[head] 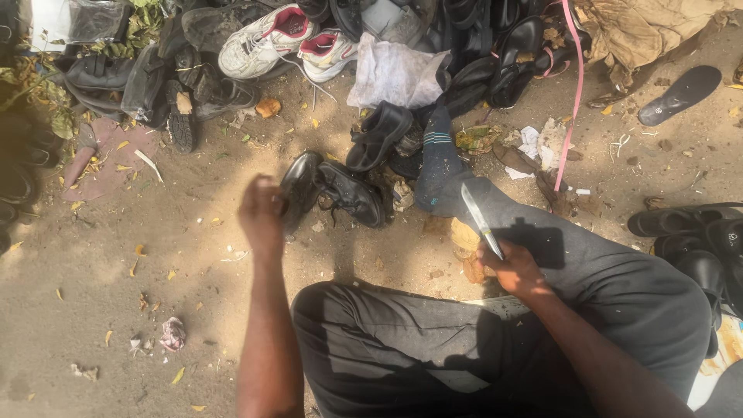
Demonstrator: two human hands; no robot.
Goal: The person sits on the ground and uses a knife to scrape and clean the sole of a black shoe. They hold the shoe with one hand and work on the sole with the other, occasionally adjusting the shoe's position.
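Note:
My left hand [261,210] reaches forward over the sandy ground, fingers curled on the edge of a black leather shoe [298,190]. Whether it grips the shoe or only touches it I cannot tell. A second black shoe [352,193] lies right beside it. My right hand [515,269] rests on my dark grey trouser leg [588,263] and holds a thin pale blade [480,220] that points up and away. My foot in a dark striped sock [439,159] stretches toward the shoe pile.
A heap of black shoes [480,62], white and pink trainers [267,39] and a white cloth [391,73] lies ahead. Black sandals [696,232] sit at the right, a loose sole [681,94] beyond. A pink strap [576,85] hangs down. Leaves and scraps litter the sand.

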